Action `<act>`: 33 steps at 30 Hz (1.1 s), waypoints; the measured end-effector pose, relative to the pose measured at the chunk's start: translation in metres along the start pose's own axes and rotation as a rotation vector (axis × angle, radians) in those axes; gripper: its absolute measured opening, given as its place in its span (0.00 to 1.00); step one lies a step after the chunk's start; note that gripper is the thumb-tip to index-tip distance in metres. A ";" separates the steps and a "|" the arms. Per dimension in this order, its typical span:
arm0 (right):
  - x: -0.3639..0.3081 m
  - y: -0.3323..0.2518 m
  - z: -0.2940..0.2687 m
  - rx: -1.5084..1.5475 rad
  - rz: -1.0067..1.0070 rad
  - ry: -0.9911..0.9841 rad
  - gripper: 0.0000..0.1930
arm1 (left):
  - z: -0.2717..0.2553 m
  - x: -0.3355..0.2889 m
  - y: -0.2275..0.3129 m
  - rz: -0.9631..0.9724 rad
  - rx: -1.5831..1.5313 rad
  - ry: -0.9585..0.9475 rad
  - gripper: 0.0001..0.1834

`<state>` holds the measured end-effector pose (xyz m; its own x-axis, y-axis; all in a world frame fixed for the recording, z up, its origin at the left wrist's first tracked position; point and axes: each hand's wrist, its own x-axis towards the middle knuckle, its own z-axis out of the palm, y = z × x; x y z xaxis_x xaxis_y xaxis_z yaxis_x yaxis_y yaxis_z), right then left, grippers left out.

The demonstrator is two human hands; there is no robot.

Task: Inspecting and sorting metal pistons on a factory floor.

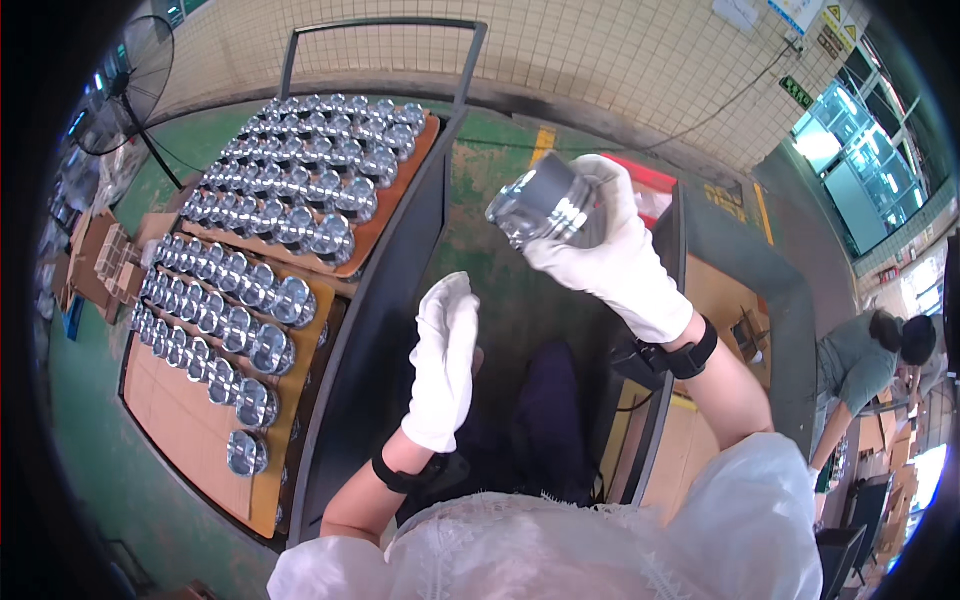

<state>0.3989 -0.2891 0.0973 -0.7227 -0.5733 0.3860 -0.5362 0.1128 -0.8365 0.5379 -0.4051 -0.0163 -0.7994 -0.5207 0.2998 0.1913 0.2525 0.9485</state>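
My right hand, in a white glove, grips an engine piston raised in front of me. The piston is tilted, with a shiny metal end and a dark band on its skirt; the glove hides part of it. My left hand, gloved too, is held up over the gap beside the cart with its fingers stretched out and nothing seen in it. Rows of similar pistons stand on a brown board at the far left, and more pistons stand on a yellowish board nearer me.
A dark metal cart with a tall handle frame carries the boards on my left. To the right are a red bin and a grey frame. A fan stands far left. Another person bends at the right.
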 end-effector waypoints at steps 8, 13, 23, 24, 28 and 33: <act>-0.103 0.065 0.028 1.409 0.456 -0.127 0.37 | 0.029 0.002 0.038 0.094 0.162 -0.015 0.38; -0.119 0.087 0.045 1.947 0.551 0.065 0.20 | 0.041 -0.017 0.020 0.224 0.294 -0.078 0.35; -0.130 0.092 0.037 1.416 0.461 0.201 0.25 | 0.048 -0.024 0.002 0.169 0.351 -0.144 0.35; -0.130 0.091 0.038 1.346 0.437 0.185 0.25 | 0.047 -0.024 0.002 0.169 0.352 -0.151 0.35; -0.131 0.099 0.043 1.536 0.528 0.157 0.24 | 0.042 -0.020 0.003 0.217 0.371 -0.156 0.35; -0.140 0.109 0.060 1.361 0.508 0.182 0.20 | 0.045 -0.009 -0.002 0.151 0.329 -0.126 0.34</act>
<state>0.4676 -0.2446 -0.0715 -0.8036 -0.5869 -0.0994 0.5299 -0.6292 -0.5685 0.5190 -0.3639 -0.0252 -0.8437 -0.3584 0.3996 0.1357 0.5778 0.8048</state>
